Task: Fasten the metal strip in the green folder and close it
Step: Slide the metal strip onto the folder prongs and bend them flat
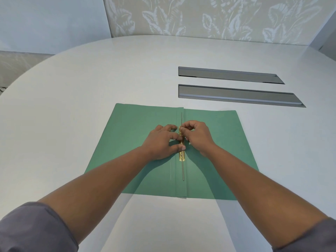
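Observation:
A green folder (131, 131) lies open and flat on the white table, its spine running away from me. Along the spine sits a gold metal strip (181, 155), with thin prongs showing past both of its ends. My left hand (161, 141) rests on the left flap with its fingertips pressing against the strip. My right hand (195, 135) pinches the strip's upper part between thumb and fingers. The hands hide the middle of the strip.
The white oval table (91, 91) extends far on all sides. Two long grey recessed slots (231, 75) (240, 96) lie in the tabletop behind the folder on the right. A patterned wall stands beyond the far edge.

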The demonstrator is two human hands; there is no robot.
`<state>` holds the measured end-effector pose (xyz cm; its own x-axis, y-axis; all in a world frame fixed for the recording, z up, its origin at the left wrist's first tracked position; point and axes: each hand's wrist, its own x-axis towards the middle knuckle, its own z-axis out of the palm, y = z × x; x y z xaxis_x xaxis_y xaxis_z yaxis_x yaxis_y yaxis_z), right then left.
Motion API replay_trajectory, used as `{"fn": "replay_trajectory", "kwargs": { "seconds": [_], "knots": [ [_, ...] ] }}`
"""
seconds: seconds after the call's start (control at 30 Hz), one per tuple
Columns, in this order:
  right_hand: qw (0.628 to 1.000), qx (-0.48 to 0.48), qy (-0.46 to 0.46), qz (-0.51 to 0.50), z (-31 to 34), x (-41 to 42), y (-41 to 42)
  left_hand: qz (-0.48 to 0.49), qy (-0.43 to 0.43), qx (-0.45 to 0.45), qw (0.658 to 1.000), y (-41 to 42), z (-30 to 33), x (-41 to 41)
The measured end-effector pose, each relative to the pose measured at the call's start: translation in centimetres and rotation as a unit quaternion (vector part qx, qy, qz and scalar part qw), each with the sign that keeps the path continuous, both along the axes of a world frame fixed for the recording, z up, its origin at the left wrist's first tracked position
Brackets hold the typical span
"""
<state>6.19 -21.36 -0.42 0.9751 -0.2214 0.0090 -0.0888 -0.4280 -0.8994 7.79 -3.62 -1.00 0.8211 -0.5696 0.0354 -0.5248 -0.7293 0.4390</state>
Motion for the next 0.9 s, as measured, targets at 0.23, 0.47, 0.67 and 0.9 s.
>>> {"fn": "replay_trajectory", "kwargs": {
  "seconds": [0.23,0.47,0.67,0.9],
  "knots": [
    [0.999,0.001,0.04,-0.016,0.2,1.7,-1.0,-0.008,-0.006,-0.003,1.0,0.1,-0.3,0.2],
    [0.994,-0.1,0.041,0.02,0.1,3.9,-1.2,-0.011,-0.012,-0.01,1.0,0.1,-0.5,0.3],
    [0.983,-0.175,0.002,0.053,-0.2,4.2,-1.3,-0.011,-0.012,-0.017,1.0,0.0,-0.7,0.3],
    [0.971,-0.224,-0.019,0.086,-0.5,4.1,-1.3,-0.013,-0.024,-0.025,0.999,0.1,-1.0,0.3]
  ]
}}
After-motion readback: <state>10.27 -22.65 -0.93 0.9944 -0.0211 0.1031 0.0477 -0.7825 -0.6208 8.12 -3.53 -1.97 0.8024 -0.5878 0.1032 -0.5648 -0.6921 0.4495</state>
